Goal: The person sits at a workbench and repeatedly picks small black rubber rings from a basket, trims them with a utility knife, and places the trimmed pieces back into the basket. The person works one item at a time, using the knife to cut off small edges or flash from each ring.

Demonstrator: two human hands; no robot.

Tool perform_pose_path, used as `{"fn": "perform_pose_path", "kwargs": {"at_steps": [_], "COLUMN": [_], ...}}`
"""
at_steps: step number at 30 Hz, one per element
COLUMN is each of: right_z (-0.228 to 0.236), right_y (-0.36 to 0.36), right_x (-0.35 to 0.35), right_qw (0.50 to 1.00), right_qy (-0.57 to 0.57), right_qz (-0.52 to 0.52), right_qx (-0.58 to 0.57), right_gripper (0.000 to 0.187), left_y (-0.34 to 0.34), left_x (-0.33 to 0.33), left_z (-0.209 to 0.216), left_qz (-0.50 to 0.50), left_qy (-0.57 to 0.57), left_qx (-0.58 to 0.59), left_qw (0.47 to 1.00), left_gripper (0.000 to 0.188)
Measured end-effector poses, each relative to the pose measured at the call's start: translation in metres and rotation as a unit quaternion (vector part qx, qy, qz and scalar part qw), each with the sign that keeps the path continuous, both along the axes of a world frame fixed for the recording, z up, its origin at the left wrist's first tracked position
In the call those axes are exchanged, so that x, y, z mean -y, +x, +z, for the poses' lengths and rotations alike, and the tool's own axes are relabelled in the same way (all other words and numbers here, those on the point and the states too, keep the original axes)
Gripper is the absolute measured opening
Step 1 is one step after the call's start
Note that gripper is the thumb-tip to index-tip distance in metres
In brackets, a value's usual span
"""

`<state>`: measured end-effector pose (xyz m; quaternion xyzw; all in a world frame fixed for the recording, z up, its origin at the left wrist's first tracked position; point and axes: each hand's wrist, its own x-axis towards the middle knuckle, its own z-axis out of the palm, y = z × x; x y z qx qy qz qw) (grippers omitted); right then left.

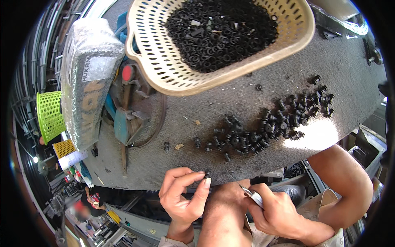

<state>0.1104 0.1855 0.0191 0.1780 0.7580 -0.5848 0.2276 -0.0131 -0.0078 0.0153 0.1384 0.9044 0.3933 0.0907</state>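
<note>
Near the table's front edge, my left hand [181,199] pinches a small black part [206,175] between thumb and forefinger. My right hand [276,210] is closed around a slim metal tool [254,196] whose narrow tip points toward the left hand. The tool's exact kind is not clear, and the fingers hide much of it. A gap separates the tip from the black part. Past my hands, a long loose pile of small black spool-shaped parts [267,131] lies on the grey table [181,119]. Beyond it, a cream perforated basket [185,89] holds many black rings [226,41].
On the left stand a plastic-wrapped box [88,61] and a blue-green metal device [121,127] with a red knob [127,73]. A green basket [50,117] is farther left. Another person [95,201] is at the lower left. My bare knees are below the table edge.
</note>
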Motion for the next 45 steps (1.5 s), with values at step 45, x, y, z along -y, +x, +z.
{"fn": "perform_pose_path", "kwargs": {"at_steps": [45], "right_z": [0.022], "right_y": [-0.018], "right_x": [0.002], "right_qw": [0.999], "right_qy": [0.011], "right_qz": [-0.02], "right_qx": [0.029], "right_gripper": [0.021], "left_y": [-0.026], "left_x": [0.03], "left_z": [0.008], "left_qz": [0.083], "left_qy": [0.195], "left_qx": [0.093], "left_qw": [0.973], "left_gripper": [0.025]}}
